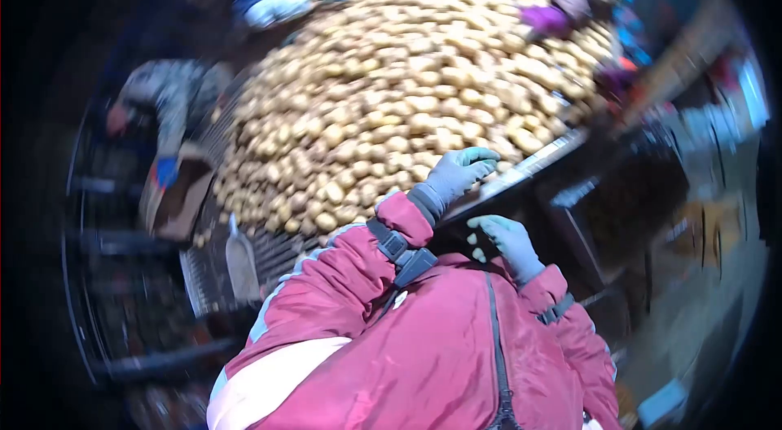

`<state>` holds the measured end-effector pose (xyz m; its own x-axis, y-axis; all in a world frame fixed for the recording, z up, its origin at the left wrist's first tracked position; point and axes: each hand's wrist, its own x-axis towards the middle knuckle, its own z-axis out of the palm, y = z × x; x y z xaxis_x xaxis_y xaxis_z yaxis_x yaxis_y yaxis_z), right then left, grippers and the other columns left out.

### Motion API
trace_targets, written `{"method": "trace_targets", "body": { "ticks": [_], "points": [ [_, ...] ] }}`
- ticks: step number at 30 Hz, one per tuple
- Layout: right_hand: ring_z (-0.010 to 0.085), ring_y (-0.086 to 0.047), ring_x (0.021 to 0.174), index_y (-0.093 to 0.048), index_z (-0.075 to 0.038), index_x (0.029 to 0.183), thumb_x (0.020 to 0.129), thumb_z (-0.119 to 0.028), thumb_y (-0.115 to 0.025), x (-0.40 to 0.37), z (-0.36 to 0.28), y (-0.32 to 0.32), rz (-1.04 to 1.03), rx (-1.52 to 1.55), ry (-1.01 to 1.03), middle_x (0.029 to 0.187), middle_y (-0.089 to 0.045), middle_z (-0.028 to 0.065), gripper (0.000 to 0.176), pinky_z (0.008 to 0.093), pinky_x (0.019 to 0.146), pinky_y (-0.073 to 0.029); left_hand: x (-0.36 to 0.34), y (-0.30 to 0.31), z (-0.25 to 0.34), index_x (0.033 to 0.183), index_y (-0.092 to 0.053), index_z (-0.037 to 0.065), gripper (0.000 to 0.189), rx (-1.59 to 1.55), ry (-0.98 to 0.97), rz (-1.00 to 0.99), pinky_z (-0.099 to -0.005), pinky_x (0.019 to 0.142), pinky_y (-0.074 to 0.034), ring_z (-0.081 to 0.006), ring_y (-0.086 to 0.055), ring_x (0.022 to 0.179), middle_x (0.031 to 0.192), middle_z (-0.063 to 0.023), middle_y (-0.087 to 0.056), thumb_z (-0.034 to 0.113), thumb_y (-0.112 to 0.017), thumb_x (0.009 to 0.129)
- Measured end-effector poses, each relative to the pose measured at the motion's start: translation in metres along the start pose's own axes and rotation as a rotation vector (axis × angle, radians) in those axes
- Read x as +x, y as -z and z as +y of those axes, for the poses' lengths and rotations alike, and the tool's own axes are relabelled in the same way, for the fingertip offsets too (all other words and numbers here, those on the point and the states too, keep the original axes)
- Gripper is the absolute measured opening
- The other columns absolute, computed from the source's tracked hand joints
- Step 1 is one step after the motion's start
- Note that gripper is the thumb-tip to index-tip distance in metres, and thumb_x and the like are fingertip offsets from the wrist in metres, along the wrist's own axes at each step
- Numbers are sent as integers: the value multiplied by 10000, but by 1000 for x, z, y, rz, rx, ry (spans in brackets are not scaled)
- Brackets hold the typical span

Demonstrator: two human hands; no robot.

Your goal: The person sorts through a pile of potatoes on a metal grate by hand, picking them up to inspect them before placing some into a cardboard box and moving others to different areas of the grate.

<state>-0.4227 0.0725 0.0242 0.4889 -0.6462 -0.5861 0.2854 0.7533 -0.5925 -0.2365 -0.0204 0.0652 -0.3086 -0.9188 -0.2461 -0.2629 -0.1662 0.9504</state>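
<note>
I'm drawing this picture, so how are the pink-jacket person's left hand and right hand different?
The left hand is out by the edge of the potatoes; the right hand is closer to the jacket. In the picture, the left hand's fingers point right, while the right hand's point left. Both wear greyish-blue gloves with greenish fingers.

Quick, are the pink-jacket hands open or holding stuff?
Left hand: loosely open, nothing seen in it.
Right hand: open, nothing seen in it.

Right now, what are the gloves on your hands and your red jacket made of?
The gloves look like matte, stretchy fabric, hugging closely; the greener ends might be a rubbery coating. The red jacket seems smooth synthetic cloth, maybe nylon, because it shines softly and wrinkles.
</note>
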Motion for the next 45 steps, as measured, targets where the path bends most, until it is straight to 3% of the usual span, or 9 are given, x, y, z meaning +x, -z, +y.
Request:
{"method": "trace_targets", "body": {
  "ticks": [10,14,16,21,24,31,36,42,45],
  "points": [
    [98,-635,771,-719,-6,1126,985,-175,-615,85,5,-39,-135,-295,33,924,-723,52,244,234,699,-503,-171,298,-154,1399,-551,38,676,970,202,1157,-492,1086,-444,-437,-546,1243,1406,-257,-530,224,-756,782],
    [92,-654,744,-727,-12,1150,989,-220,-614,101,-6,-69,-132,-281,-71,929,-731,29,286,215,655,-492,-177,322,-154,1441,-503,99,680,837,621,1130,-510,1106,-420,-485,-482,1298,1548,-257,-359,180,-692,793],
    [62,-603,704,-732,-20,1143,993,-226,-612,111,-28,-91,-151,-382,-49,884,-706,0,281,203,637,-470,-152,335,-207,1444,-504,70,639,2096,655,1213,-540,1162,-323,-432,-384,1391,1567,-185,-358,168,-643,828],
    [52,-620,788,-736,-36,1144,993,-239,-633,178,-73,-156,-156,-578,128,962,-716,14,273,223,692,-511,-132,268,-98,1498,-454,45,677,1547,908,424,-536,1213,-248,-339,-326,1462,1556,-141,-396,248,-637,879],
    [162,-687,964,-707,-46,1209,972,-257,-648,229,-79,-211,-207,-934,483,1076,-732,61,323,303,851,-554,-180,254,-144,1531,-416,89,684,1007,197,772,-450,1176,-359,-358,-381,1437,1532,-156,-441,185,-643,893],
    [382,-639,1128,-600,-149,1310,814,-370,-751,309,-29,-285,-246,-1648,683,1348,-599,151,564,463,911,-536,-183,319,-108,1047,-701,53,219,762,74,862,-424,882,-541,-349,-661,1003,1090,-149,-694,194,-714,880],
    [323,-683,1028,-632,-144,1265,858,-368,-709,305,-40,-261,-341,-1571,421,1174,-689,141,471,419,864,-540,-99,352,-69,1227,-677,83,411,1006,-147,926,-436,1009,-474,-337,-601,1139,1141,-140,-665,266,-720,862],
    [211,-679,756,-662,-62,1105,964,-475,-653,243,-81,-223,-15,-70,-263,906,-692,61,436,351,615,-579,-74,325,-93,1154,-638,126,377,1162,141,698,-463,943,-471,-331,-592,1056,1101,-122,-641,345,-700,854],
    [229,-678,731,-672,-13,1131,985,-332,-618,256,-72,-155,-337,-713,404,854,-686,99,355,346,624,-568,-107,309,-118,1112,-660,141,289,1144,126,634,-453,896,-497,-332,-603,1036,1050,-126,-637,315,-650,882]
  ]
}}
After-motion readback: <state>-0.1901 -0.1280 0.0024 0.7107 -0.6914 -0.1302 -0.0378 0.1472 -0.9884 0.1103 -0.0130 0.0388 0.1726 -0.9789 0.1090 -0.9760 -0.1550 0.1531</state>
